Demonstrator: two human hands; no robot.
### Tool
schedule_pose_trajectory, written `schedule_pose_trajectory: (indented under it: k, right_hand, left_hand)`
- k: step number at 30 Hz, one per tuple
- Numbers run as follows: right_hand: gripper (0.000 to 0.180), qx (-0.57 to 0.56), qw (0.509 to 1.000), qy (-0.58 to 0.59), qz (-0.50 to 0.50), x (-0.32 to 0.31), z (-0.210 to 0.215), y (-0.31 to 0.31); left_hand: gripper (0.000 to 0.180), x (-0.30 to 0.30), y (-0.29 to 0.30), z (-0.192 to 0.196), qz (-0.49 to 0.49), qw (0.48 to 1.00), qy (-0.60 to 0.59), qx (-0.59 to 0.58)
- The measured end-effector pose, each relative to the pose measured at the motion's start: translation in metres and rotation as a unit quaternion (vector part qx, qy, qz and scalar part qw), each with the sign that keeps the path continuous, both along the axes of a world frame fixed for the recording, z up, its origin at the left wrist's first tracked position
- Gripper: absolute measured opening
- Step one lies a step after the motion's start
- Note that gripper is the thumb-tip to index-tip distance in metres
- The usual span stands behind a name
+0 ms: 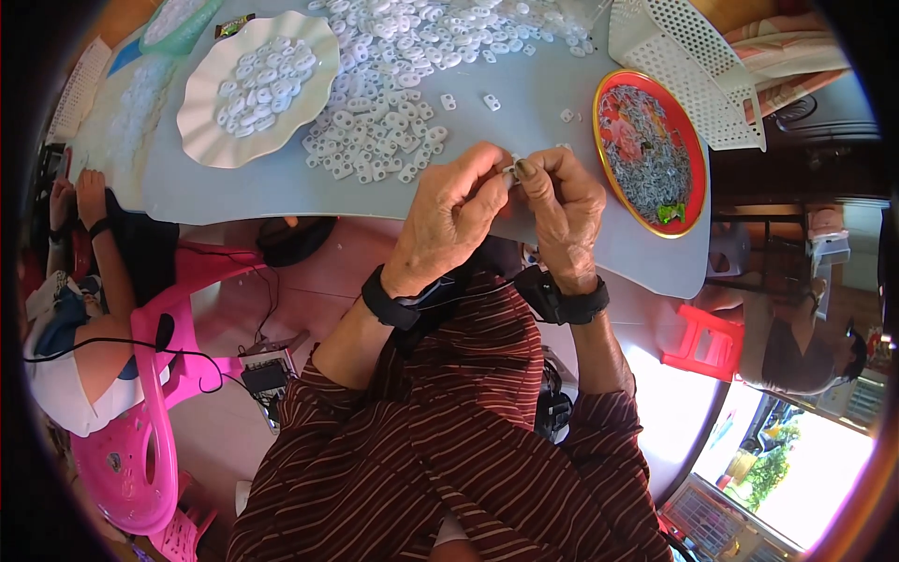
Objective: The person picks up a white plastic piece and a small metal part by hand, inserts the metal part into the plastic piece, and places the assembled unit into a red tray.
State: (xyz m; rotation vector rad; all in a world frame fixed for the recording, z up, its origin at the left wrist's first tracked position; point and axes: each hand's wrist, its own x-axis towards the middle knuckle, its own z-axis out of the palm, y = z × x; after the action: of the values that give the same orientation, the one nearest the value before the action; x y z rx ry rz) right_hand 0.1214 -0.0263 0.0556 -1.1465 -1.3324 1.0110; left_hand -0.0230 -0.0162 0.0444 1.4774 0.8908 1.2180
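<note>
Above the table's near edge, my left hand and my right hand meet fingertip to fingertip. Between them is a small white plastic piece, mostly hidden by my thumbs and fingers; both hands pinch it. Beyond my left hand lies a loose pile of small white two-hole plastic pieces. A cream plate with a wavy rim holds more of them. Right of my right hand stands a red round tray with a gold rim, filled with small grey metal-looking parts.
A larger heap of white pieces covers the far table. A white perforated basket stands at the far right. Another person's hands are at the left, near a pink chair. A red stool stands at the right.
</note>
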Motion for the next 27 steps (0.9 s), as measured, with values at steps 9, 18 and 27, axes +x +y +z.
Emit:
schedule_pose_trajectory:
  k: [9, 18, 27]
  right_hand:
    - [0.012, 0.030, 0.998, 0.047, 0.005, -0.004, -0.006, 0.001]
    - [0.013, 0.007, 0.996, 0.084, -0.002, -0.003, -0.003, 0.001]
    - [0.013, 0.013, 0.996, 0.077, 0.030, 0.002, -0.005, -0.001]
  left_hand:
    - [0.019, 0.000, 0.000, -0.004, 0.009, 1.000, -0.029, 0.007]
    - [0.017, -0.021, 0.016, 0.003, 0.216, 0.924, 0.191, 0.249]
    - [0.023, -0.020, 0.018, 0.004, 0.275, 0.816, 0.426, 0.277]
